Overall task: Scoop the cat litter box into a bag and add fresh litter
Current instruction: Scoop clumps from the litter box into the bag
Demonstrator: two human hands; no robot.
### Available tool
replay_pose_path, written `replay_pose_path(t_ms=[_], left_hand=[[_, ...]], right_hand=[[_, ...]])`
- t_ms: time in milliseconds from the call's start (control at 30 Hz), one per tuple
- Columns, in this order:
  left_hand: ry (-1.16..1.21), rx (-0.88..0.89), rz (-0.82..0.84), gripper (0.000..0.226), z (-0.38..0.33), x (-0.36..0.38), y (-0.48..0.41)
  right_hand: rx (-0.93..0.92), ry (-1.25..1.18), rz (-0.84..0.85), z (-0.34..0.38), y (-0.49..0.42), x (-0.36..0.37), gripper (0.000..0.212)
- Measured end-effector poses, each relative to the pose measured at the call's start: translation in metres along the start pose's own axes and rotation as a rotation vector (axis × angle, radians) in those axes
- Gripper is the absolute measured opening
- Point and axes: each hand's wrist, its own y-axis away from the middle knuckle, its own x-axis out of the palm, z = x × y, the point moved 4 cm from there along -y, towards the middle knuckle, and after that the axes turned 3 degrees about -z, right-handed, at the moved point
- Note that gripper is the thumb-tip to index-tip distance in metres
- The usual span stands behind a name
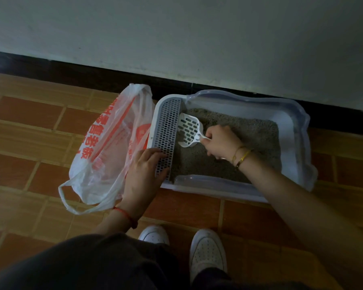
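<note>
A white litter box (289,120) with a perforated grate (168,130) on its left end stands on the floor by the wall, holding grey litter (249,132). My right hand (221,142) grips the handle of a white slotted scoop (189,128), whose blade is over the litter's left end beside the grate. My left hand (144,170) rests with straight fingers on the grate's near corner. A white plastic bag (111,147) with red print lies just left of the box, its mouth slack and its handle loop trailing toward me.
The floor (29,126) is brown and orange tile. A pale wall with a dark baseboard (113,78) runs right behind the box. My two white shoes (205,252) and dark trouser legs (92,262) are at the bottom, close to the box's near rim.
</note>
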Motion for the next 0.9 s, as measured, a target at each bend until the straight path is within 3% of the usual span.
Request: replay_pose_path(t_ms=[133,367,633,767,900], left_hand=[[-0.005,0.002,0.002,0.037,0.002,0.002,0.000],[0.006,0.008,0.000,0.038,0.005,0.003,-0.001],[0.038,0.010,0.007,0.038,0.009,0.004,-0.001],[0.046,0.016,0.024,0.040,0.011,0.004,-0.001],[0.058,0.022,0.020,0.039,0.010,0.003,-0.002]], right_hand=[[0.063,-0.074,0.011,0.005,-0.004,0.001,0.032],[0.141,0.002,0.023,0.006,-0.006,-0.020,0.030],[0.095,0.020,0.086,0.035,-0.027,-0.012,0.027],[0.078,-0.074,0.121,0.036,-0.037,-0.004,0.028],[0.098,-0.326,0.136,0.007,-0.030,0.000,0.031]])
